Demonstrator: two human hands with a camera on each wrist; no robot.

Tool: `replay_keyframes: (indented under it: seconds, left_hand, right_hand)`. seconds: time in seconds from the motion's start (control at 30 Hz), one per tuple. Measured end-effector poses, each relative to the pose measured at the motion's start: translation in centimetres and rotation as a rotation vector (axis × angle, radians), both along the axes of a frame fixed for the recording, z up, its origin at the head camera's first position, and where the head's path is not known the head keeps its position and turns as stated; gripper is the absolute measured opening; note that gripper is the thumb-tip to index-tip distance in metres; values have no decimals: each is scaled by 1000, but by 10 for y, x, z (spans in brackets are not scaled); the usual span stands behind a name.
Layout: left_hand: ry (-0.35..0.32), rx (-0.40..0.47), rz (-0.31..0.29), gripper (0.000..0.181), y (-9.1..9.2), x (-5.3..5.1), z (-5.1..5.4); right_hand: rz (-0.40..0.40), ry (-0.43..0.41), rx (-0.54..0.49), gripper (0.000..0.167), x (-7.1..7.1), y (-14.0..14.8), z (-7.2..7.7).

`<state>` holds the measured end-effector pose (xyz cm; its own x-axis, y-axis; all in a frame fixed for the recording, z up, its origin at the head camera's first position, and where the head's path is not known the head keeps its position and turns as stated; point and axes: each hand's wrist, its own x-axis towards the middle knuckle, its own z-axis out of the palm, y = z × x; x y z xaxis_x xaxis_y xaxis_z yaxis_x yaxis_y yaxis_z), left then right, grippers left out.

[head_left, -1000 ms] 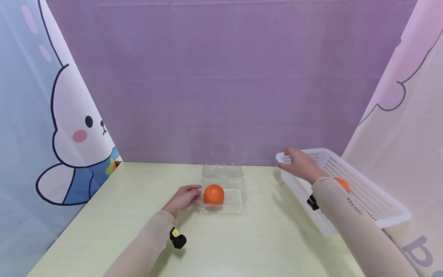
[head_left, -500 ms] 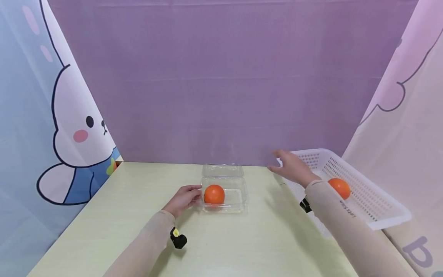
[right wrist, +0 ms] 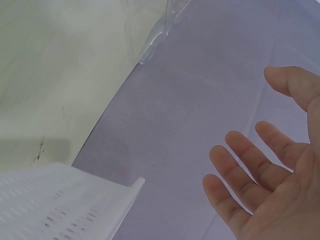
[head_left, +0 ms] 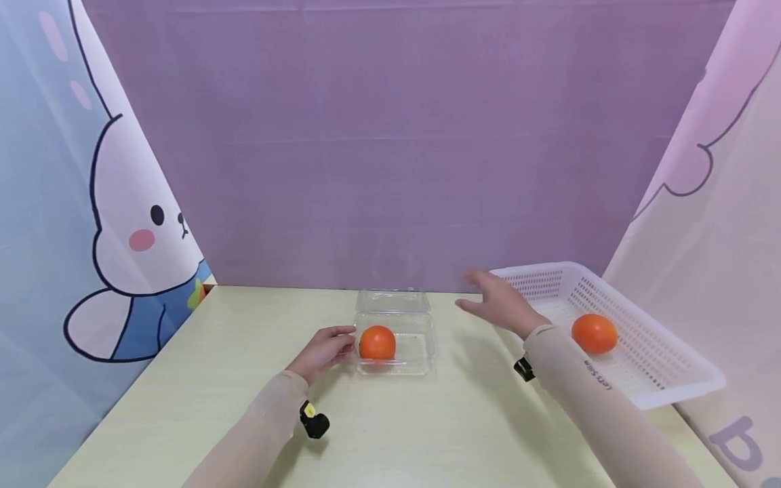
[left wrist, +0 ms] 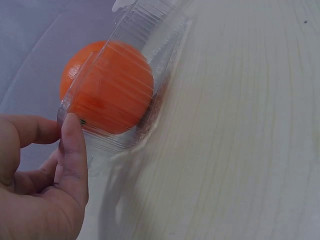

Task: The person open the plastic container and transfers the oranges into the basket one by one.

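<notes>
A clear plastic box (head_left: 415,349) with its lid (head_left: 393,300) raised at the back stands mid-table, one orange (head_left: 377,343) in its left side. My left hand (head_left: 323,354) pinches the box's left rim between thumb and fingers; the left wrist view shows the hand (left wrist: 47,180) at the rim beside the orange (left wrist: 107,87). My right hand (head_left: 502,301), fingers spread and holding nothing, hovers by the left edge of a white basket (head_left: 655,339), where another orange (head_left: 594,333) lies. In the right wrist view the hand (right wrist: 270,175) is empty.
The pale wooden table (head_left: 390,427) ends at a purple cloth (head_left: 390,149) behind the box. Printed curtains (head_left: 131,224) hang at the left and right. The white basket takes up the table's right side, partly behind my right sleeve (head_left: 598,400).
My right hand has moved left from over the basket, out past its left edge, and my sleeve uncovers the orange inside. The left hand stays at the box.
</notes>
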<state>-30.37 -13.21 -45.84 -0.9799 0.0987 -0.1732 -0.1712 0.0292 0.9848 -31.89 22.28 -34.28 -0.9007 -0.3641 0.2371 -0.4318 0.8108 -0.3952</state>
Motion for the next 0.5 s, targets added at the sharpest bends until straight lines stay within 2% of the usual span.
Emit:
replay_keyframes:
  seconds: [0.27, 0.5]
  left_hand:
    - [-2, -13, -2, 40, -3, -2, -1]
    - [-12, -17, -1, 39, -2, -3, -2]
  right_hand:
    - [6, -30, -31, 64, 2, -11, -5]
    - [30, -22, -51, 63, 4, -18, -14]
